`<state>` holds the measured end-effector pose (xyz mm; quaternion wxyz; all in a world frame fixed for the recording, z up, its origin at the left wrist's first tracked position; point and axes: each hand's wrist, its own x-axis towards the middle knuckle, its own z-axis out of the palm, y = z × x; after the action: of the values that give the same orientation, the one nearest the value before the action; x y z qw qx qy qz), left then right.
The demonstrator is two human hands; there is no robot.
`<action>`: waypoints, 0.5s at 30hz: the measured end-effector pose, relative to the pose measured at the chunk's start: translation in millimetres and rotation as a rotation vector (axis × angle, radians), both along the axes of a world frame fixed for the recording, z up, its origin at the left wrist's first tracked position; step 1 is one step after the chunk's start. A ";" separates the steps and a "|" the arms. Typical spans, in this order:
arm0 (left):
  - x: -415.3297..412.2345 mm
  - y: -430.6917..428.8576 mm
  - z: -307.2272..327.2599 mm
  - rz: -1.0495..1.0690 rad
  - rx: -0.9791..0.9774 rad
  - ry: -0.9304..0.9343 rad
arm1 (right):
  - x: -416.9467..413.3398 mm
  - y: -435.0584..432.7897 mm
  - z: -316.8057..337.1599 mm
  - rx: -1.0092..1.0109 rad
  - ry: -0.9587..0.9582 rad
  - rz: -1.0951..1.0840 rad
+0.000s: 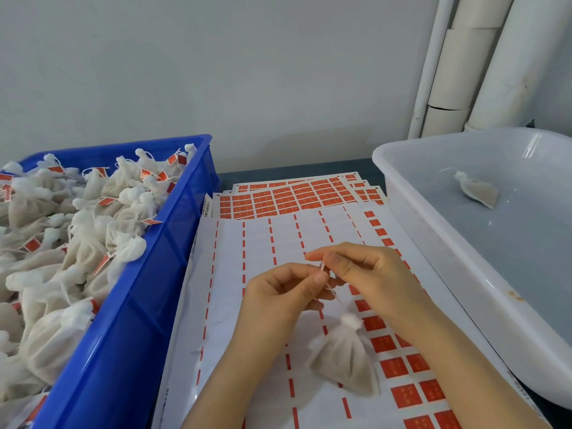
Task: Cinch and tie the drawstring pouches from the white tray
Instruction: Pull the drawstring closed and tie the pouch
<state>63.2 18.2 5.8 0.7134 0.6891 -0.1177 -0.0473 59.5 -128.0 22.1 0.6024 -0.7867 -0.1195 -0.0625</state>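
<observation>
A small white mesh drawstring pouch (345,357) lies on the sticker sheet below my hands, its neck gathered into a tuft. Its thin string (331,291) runs up from the neck to my fingers. My left hand (284,292) pinches the string end between thumb and fingers. My right hand (368,274) pinches the same spot from the right, with a small red label edge showing between the fingertips. The white tray (439,243) on the right holds one more pouch (478,190).
A blue crate (136,305) on the left is heaped with tied pouches carrying red tags. Label sheets (291,196) with red stickers cover the table between crate and tray. White pipes (464,72) stand against the wall at the back right.
</observation>
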 end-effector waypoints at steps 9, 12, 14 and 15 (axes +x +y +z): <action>3.1 1.1 -3.5 0.151 0.056 0.172 | 2.0 -32.8 -8.0 -0.763 0.259 -0.484; 4.5 2.3 -5.3 0.180 0.090 0.194 | -3.9 -27.3 -9.1 -0.949 0.386 -0.370; 5.3 3.6 -4.5 0.199 0.097 0.203 | -5.1 -19.6 -10.9 -1.036 0.440 -0.263; 5.5 3.8 -4.4 0.205 0.098 0.209 | -6.2 -17.1 -11.7 -1.063 0.449 -0.238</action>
<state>68.7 22.0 1.4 0.6884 0.7229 0.0305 -0.0512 53.2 -145.1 10.4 0.1249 -0.9827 0.0852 0.1071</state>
